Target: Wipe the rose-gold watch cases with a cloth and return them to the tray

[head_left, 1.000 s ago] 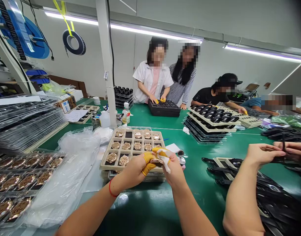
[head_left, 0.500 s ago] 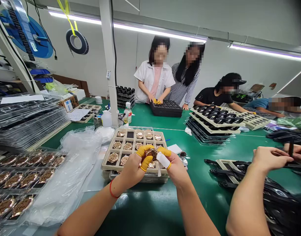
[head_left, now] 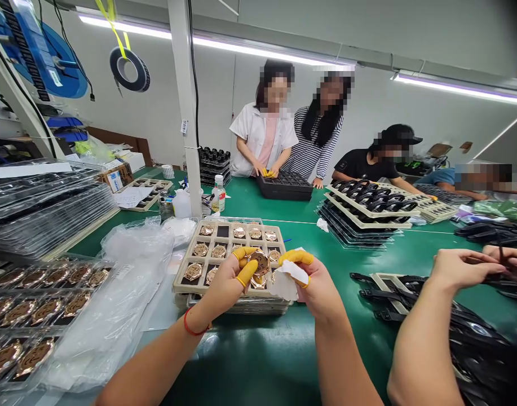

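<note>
My left hand point(head_left: 228, 279), with yellow finger cots, pinches a round copper-coloured medallion point(head_left: 259, 263) and holds it up over the beige tray point(head_left: 189, 249). That tray has square pockets, and several hold more medallions. My right hand point(head_left: 315, 282), also in yellow finger cots, grips a white wiping cloth point(head_left: 287, 279) just right of the medallion, a little apart from it. Both hands hover above the tray's near right corner.
Clear plastic bags point(head_left: 127, 270) and lidded trays of medallions point(head_left: 38, 304) lie to the left. A co-worker's arm point(head_left: 423, 332) handles black straps point(head_left: 473, 338) on the right. Across the green table point(head_left: 283, 349) several people work at black trays point(head_left: 286, 186). A white post point(head_left: 186, 107) stands behind the tray.
My hands have drawn apart: the right hand with the cloth moved right, off the medallion. The left hand has turned the medallion's face upward.
</note>
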Available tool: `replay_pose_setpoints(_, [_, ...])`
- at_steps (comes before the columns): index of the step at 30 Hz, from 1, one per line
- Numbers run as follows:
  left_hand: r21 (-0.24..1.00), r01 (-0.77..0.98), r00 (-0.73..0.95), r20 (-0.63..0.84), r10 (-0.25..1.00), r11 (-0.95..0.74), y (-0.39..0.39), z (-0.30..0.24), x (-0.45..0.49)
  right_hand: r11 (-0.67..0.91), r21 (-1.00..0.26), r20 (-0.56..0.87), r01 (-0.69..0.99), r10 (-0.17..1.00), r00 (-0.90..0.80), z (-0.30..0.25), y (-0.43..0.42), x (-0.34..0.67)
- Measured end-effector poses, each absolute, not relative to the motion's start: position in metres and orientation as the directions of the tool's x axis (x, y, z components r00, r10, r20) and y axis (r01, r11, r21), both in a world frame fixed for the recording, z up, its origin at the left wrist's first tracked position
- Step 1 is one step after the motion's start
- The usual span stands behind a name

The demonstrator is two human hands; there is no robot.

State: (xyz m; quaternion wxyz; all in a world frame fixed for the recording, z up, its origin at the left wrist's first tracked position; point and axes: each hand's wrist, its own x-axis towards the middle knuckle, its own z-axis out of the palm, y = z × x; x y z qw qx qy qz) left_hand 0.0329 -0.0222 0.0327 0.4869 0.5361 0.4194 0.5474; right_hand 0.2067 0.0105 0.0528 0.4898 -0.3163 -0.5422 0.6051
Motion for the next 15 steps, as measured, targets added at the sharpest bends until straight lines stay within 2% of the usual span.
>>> replay_pose_setpoints(2, [0.974,-0.022,0.028,0.226,0.974,-0.225,-0.024,0.033,0.033,0.080,-0.955,0.171,-0.287,0.935,-0.310,0.048,0.010,0.201])
replay_pose_setpoints(6, [0.900,0.194,0.015,0.394,0.919,-0.389,-0.027,0.030,0.036,0.003,-0.953,0.125,-0.303,0.915,-0.383,0.041,0.008,0.182])
replay_pose_setpoints(9, [0.887,0.277,0.054,0.369,0.928,-0.369,-0.029,0.032,0.036,0.016,-0.974,0.117,-0.227,0.890,-0.440,0.041,0.007,0.180])
replay_pose_setpoints(11, [0.850,0.378,0.098,0.358,0.929,-0.367,-0.032,0.036,0.032,0.161,-0.976,0.208,-0.149,0.895,-0.396,0.042,0.006,0.185])
replay_pose_setpoints(13, [0.736,0.539,0.119,0.415,0.902,-0.410,-0.035,0.042,0.026,0.383,-0.923,0.374,-0.032,0.874,-0.312,0.042,0.003,0.190])
replay_pose_setpoints(15, [0.597,0.662,0.139,0.497,0.857,-0.454,-0.037,0.046,0.021,0.531,-0.845,0.497,0.067,0.825,-0.268,0.040,0.000,0.190])
